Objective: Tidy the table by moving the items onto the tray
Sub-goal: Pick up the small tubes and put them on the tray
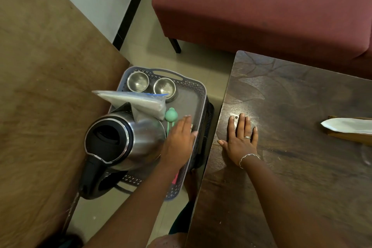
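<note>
- Filling the right half of the view, the dark wooden tabletop (302, 106) is mostly bare. Its long left edge runs just beside the tray, so anything carried across has only a narrow gap to cross.
- The red seat (261, 6) stands behind the far edge, out of the way of the work.
- The grey perforated tray (199, 86) sits left of the tabletop on something dark that I cannot make out. It is the goal, and it already looks crowded. The one open patch of floor is along its right side.
- The steel kettle (145, 133) takes up the near left of the tray, with its handle hanging over the near rim. It probably sits there because it is the bulkiest item.
- A clear plastic bag (138, 102) leans across the kettle's far side, propped rather than laid flat.
- The left hand (179, 141) reaches over the tray's right side with its fingers straight and together, gripping nothing. Whether it touches the tray floor I cannot tell.
- The right hand (240, 141) lies flat on the tabletop near the left edge, fingers spread and holding nothing. It seems to be bracing the lean.
- Two steel bowls (138, 81) stand side by side, tucked against the far rim.
- A tissue holder (342, 137) lies at the far right of the tabletop, well apart from the tray. It looks like the item left to move.
- A green utensil (171, 116) lies between the kettle and the left hand.
</note>
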